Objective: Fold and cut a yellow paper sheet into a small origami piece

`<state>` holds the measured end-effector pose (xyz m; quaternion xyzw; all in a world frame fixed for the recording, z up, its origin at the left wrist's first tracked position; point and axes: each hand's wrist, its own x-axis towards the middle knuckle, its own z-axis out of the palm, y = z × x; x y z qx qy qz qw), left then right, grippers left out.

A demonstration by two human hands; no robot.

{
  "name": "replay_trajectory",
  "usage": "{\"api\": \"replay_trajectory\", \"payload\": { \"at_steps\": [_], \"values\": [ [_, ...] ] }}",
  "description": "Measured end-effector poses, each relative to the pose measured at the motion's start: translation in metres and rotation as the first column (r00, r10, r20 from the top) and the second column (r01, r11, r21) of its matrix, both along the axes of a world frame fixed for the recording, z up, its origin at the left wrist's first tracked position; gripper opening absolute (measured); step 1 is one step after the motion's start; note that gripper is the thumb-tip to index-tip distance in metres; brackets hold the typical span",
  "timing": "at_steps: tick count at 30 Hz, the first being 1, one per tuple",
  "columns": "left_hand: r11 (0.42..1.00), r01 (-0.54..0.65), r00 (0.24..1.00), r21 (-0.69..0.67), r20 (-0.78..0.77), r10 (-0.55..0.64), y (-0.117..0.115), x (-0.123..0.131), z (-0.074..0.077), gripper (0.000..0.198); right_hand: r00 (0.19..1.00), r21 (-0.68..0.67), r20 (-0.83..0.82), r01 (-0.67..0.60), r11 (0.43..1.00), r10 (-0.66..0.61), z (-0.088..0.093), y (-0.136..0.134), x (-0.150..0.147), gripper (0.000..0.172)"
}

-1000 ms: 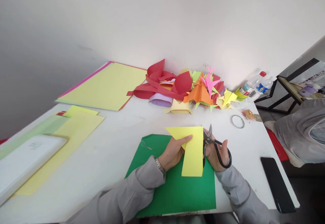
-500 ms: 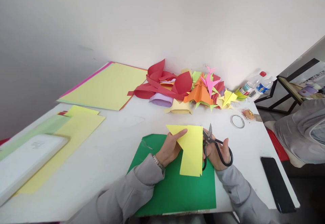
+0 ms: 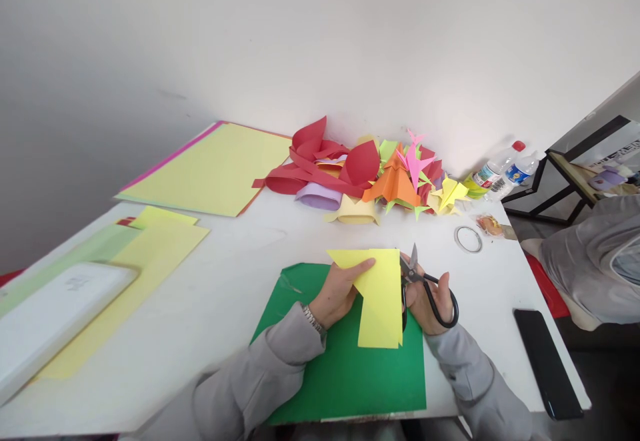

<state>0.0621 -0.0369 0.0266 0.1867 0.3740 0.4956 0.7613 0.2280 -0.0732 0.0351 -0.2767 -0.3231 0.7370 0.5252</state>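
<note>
A folded piece of yellow paper, with a pointed flap at its upper left, is held up over a green sheet. My left hand grips its left side, thumb across the front and the other fingers behind. In my right hand is a pair of black-handled scissors, blades spread apart and pointing up and to the left. The scissors are close against the paper's right edge, and one handle loop is partly hidden behind it. Whether the blades touch the paper I cannot tell.
Against the wall lie red paper shapes and an orange folded plane among several others. Large yellow sheets and a white box are at left. At right are plastic bottles, a tape roll and a black phone.
The yellow paper has shifted slightly right, towards the scissors, and now covers more of the lower handle loop. My left thumb has moved a little right. My right hand stays nearly still.
</note>
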Motion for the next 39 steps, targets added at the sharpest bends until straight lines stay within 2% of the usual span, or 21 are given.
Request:
{"api": "replay_trajectory", "payload": {
  "at_steps": [4,11,19,26,31,34,39],
  "values": [
    [1.000,0.007,1.000,0.012,-0.002,-0.007,-0.001,0.000,0.000,0.053,1.000,-0.007,0.014,0.012,1.000,-0.012,-0.001,-0.001,0.000,0.086],
    [1.000,-0.014,1.000,0.015,-0.021,0.014,0.000,0.001,-0.002,0.059,0.997,-0.024,0.035,0.063,0.998,-0.062,-0.014,-0.001,0.006,0.087],
    [1.000,-0.014,1.000,0.002,-0.010,0.014,0.000,0.000,-0.005,0.057,0.997,-0.020,0.069,0.044,0.999,-0.043,-0.008,-0.001,0.003,0.086],
    [1.000,-0.013,1.000,0.018,-0.017,0.013,-0.002,0.003,-0.007,0.055,0.970,-0.002,0.228,0.086,0.996,-0.083,-0.016,-0.001,0.005,0.088],
    [0.999,-0.035,0.999,-0.008,-0.006,0.035,-0.003,0.005,-0.002,0.053,0.942,0.072,0.307,0.116,0.991,-0.132,-0.018,-0.002,0.004,0.090],
    [0.998,-0.033,0.999,-0.056,-0.006,0.032,-0.004,0.004,0.002,0.051,0.949,0.117,0.283,0.107,0.987,-0.137,-0.017,-0.002,0.002,0.089],
    [0.996,-0.024,1.000,-0.089,-0.003,0.024,-0.004,0.004,0.005,0.043,0.987,0.118,0.139,0.058,0.991,-0.074,-0.015,-0.004,-0.001,0.083]
  ]
}}
